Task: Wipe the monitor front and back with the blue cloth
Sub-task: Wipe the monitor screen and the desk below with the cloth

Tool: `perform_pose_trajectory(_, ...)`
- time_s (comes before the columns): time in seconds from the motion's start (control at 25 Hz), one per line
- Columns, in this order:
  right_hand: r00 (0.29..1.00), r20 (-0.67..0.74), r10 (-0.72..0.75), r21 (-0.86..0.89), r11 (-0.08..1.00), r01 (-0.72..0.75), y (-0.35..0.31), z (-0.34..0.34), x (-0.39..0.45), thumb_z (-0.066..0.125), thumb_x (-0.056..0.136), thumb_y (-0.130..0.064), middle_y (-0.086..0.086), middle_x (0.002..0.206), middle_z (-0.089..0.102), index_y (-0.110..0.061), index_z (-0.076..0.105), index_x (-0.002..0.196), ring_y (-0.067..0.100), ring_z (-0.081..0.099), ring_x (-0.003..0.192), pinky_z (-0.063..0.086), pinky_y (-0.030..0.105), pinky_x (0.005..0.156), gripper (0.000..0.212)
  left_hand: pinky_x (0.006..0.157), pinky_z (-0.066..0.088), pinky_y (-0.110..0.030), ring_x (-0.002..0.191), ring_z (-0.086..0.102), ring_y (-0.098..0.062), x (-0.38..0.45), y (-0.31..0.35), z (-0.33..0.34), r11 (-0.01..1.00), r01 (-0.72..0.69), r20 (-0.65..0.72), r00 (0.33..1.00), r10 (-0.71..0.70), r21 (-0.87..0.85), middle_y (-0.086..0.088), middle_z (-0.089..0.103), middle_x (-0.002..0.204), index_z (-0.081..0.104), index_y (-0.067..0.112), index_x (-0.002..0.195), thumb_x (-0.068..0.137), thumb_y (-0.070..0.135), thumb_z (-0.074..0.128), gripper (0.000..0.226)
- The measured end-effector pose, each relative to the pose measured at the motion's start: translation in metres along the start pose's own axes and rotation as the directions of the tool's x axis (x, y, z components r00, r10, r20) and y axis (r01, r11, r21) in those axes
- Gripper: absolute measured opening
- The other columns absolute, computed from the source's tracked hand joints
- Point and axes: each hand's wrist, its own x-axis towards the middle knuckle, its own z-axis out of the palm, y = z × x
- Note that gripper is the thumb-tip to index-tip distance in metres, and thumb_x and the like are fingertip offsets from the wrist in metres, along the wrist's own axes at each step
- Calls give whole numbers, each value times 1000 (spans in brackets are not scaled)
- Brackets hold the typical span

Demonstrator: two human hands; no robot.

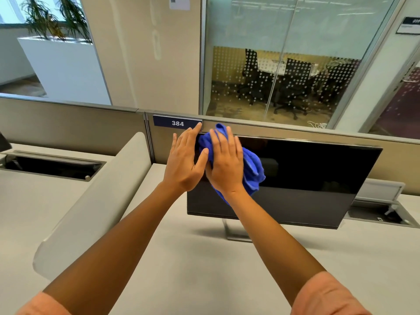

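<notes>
A black monitor (306, 173) stands on a silver stand (236, 233) on the grey desk, its dark screen facing me. A bunched blue cloth (252, 169) lies against the upper left part of the screen. My right hand (225, 164) presses flat on the cloth with straight fingers. My left hand (185, 162) holds the monitor's left edge; its fingers reach up to the top left corner and its thumb lies across the front beside the cloth. The monitor's back is hidden.
A beige partition (68, 123) with a blue "384" plate (177, 123) runs behind the monitor. A curved white divider (91, 201) stands on the left. Open cable trays (52, 164) (381, 212) sit in the desks at left and right. A glass-walled meeting room lies beyond.
</notes>
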Motion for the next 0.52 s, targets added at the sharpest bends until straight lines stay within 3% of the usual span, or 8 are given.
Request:
perform_pose_trajectory(0.12,993,68,-97,-50,994,100,-15,2,14,43,98,-34,7,153,40,-13,34,151,27,24,148,15,40,123,58,121,21,-55,144,34,-10,2,-1,4,975,72,-18,997,-78,-209,25,28,155,20,26,156,101,41,36,59)
perform_pose_trajectory(0.2,986,87,-144,-73,986,151,-11,-1,20,45,98,-33,5,151,43,-15,36,150,26,29,146,16,39,121,56,119,25,-56,145,32,-10,4,2,9,952,124,-34,990,-139,-280,25,24,154,16,26,157,102,44,33,61)
perform_pose_trajectory(0.36,928,164,-333,-119,928,354,15,-11,16,42,100,-33,4,160,30,-20,27,155,25,26,147,16,40,122,58,125,-1,-44,148,10,2,10,14,23,971,129,-116,981,-155,-203,18,24,157,18,23,157,100,52,27,65)
perform_pose_trajectory(0.52,975,109,-195,-148,967,209,64,-29,-5,45,98,-33,2,162,25,-18,21,156,24,19,150,16,41,122,65,123,-9,-35,153,2,-7,14,27,41,999,45,-93,995,-46,-12,4,24,163,24,19,156,102,48,28,62)
